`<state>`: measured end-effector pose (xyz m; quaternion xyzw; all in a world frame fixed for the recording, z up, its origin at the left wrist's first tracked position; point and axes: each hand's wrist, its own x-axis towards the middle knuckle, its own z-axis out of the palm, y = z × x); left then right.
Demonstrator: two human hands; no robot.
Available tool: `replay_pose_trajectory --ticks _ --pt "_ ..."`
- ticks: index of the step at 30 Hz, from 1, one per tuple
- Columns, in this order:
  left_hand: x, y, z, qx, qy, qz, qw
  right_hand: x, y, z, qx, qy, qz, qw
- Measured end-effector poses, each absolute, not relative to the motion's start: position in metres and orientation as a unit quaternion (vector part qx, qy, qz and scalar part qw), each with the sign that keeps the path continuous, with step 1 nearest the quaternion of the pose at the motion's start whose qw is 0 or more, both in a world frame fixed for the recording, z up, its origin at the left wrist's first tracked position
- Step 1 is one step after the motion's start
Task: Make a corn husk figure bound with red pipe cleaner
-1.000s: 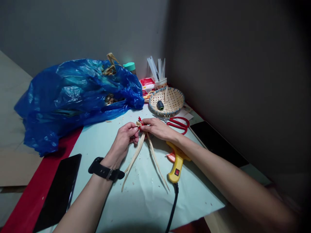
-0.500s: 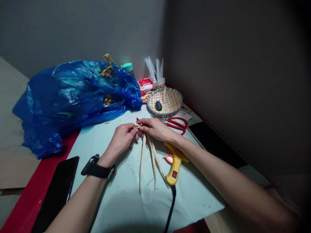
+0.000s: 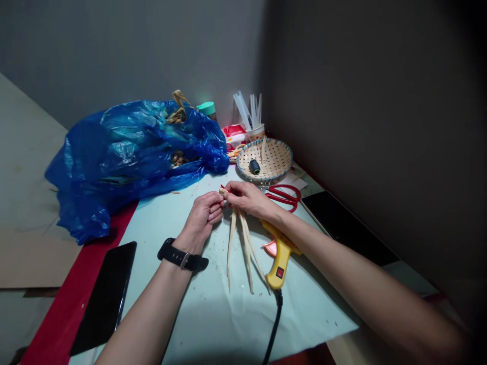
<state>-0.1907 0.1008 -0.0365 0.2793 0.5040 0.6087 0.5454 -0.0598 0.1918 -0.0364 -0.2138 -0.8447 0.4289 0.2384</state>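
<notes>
My right hand (image 3: 245, 197) is closed in a pinch on a small bundle of pale dried husk strips (image 3: 247, 246), whose long tails hang down over the pale green sheet. A bit of red shows at the bundle's top by the fingertips; what it is, I cannot make out. My left hand (image 3: 207, 210), with a black watch on its wrist, is closed too, its thumb and forefinger pinching the folded end of the husk beside the right fingertips. Just below my right forearm lies a yellow hot glue gun (image 3: 280, 261). Red-handled scissors (image 3: 283, 195) rest behind that forearm.
A blue plastic bag (image 3: 133, 147) with dried husks bulges at the back left. A woven basket (image 3: 279, 157) holds a dark thread spool (image 3: 254, 166). Behind stands a cup of glue sticks (image 3: 255, 132). Black tablets lie left (image 3: 106, 294) and right (image 3: 346, 225). The cord (image 3: 274, 324) trails forward.
My left hand has turned over at the wrist, its fingers now curled toward me. The right hand keeps its hold on the husk strips. The view has shifted slightly left.
</notes>
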Motion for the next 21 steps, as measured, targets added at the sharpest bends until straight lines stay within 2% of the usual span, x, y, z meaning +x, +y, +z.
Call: replay_pose_trajectory --ticks 6,12,17,21 --pt "-0.189 0.101 -0.037 0.264 0.5 0.614 0.551 -0.059 0.192 -0.038 -0.171 -0.857 0.436 0.216" --pt "-0.182 0.095 -0.033 0.289 0.521 0.622 0.509 -0.057 0.191 -0.038 -0.181 -0.84 0.451 0.243" --pt "-0.183 0.096 -0.024 0.206 0.496 0.646 0.542 -0.057 0.195 -0.036 -0.144 -0.842 0.467 0.23" --pt "-0.181 0.097 -0.019 0.175 0.477 0.647 0.569 -0.057 0.195 -0.035 -0.123 -0.838 0.459 0.267"
